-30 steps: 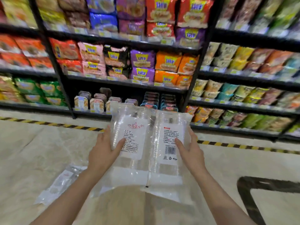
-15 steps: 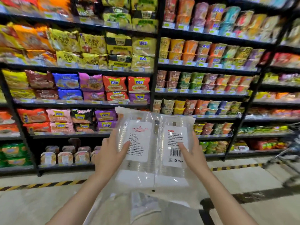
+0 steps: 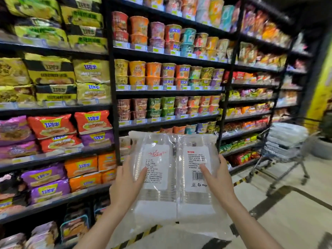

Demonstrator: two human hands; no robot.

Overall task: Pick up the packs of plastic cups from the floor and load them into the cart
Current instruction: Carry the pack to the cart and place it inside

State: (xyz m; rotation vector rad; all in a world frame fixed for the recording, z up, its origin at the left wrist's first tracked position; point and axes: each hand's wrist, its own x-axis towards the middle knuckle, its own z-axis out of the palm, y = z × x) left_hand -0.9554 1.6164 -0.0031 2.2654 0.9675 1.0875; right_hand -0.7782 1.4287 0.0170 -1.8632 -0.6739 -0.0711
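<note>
I hold two clear packs of plastic cups side by side, upright at chest height. My left hand (image 3: 126, 184) grips the left pack (image 3: 156, 178), thumb across its white label. My right hand (image 3: 218, 178) grips the right pack (image 3: 195, 177), thumb beside the barcode. More clear plastic hangs below the two packs. The metal cart (image 3: 285, 157) stands to the right on the floor, with several clear packs stacked in its basket (image 3: 287, 135).
Tall black shelves (image 3: 112, 97) full of noodle bags and cup noodles fill the left and centre. A yellow-black floor stripe (image 3: 143, 234) runs along their base. A yellow wall (image 3: 321, 83) and a grey planter (image 3: 323, 146) lie beyond the cart.
The view has risen and swung right: the floor and the pack lying on it have left the view, and the cart has come in at the right. Both hands keep their grip on the packs.
</note>
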